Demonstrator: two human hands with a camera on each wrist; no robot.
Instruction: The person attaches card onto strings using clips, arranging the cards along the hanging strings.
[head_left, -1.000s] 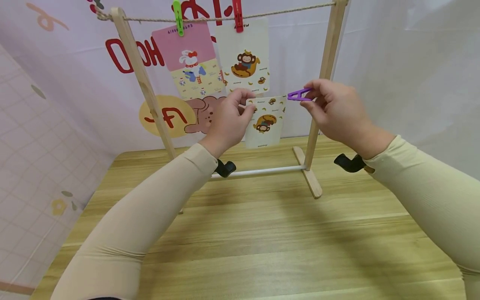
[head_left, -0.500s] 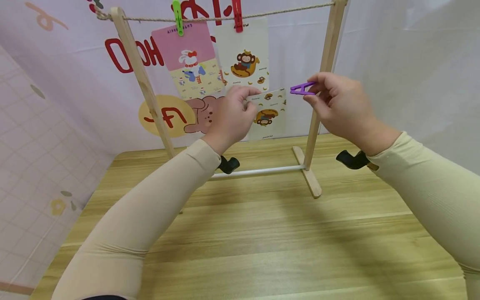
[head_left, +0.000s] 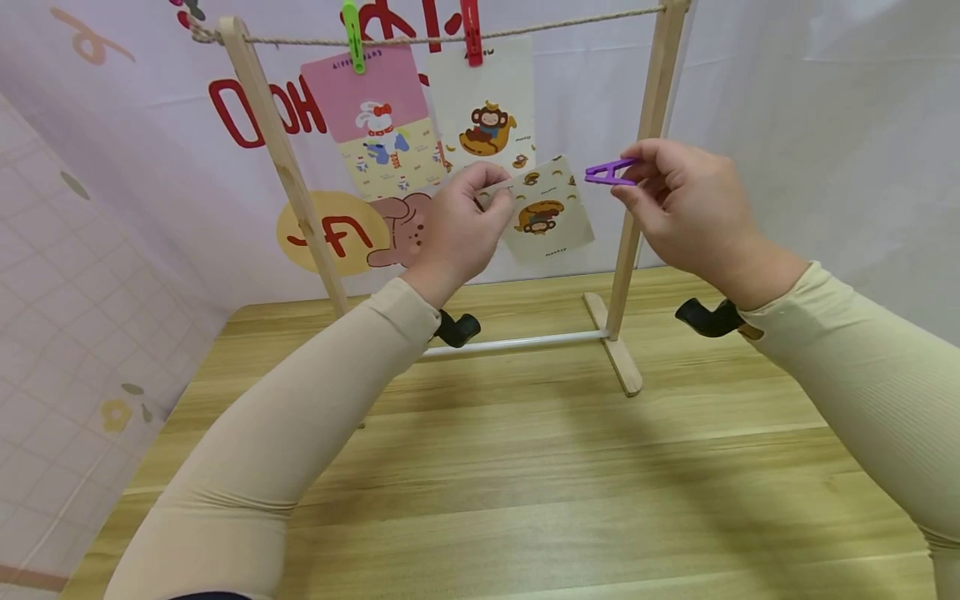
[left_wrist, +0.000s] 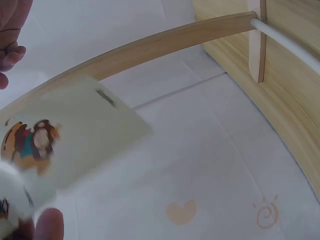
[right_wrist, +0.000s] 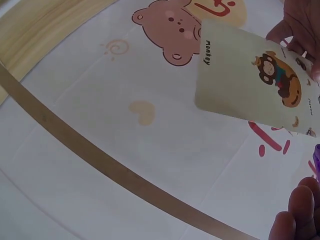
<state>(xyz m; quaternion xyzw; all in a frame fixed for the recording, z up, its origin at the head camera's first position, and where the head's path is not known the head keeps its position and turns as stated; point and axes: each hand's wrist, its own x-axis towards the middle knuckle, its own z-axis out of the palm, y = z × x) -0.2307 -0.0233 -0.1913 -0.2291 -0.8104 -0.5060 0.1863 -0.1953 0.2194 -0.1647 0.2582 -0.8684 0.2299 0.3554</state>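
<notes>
My left hand (head_left: 467,218) pinches a monkey-print card (head_left: 551,218) by its upper left corner. The card is upside down and tilted, its right side raised. In the right wrist view the card (right_wrist: 250,80) shows its printed monkey on a banana. My right hand (head_left: 686,200) pinches a purple clothespin (head_left: 611,172) by its handle ends, its tip pointing left, a short way from the card. Above hang a pink and yellow rabbit card (head_left: 382,121) under a green clothespin (head_left: 353,37) and another monkey card (head_left: 483,108) under a red clothespin (head_left: 472,33).
A twine line (head_left: 577,23) runs between the posts of a wooden stand (head_left: 654,100). A white rod (head_left: 525,342) joins the posts low down, above the wood-grain table (head_left: 525,483). Behind hangs a printed white cloth (head_left: 787,167).
The held card has turned anticlockwise, its right side rising. My right hand has lifted slightly with the purple clothespin and shifted a little right.
</notes>
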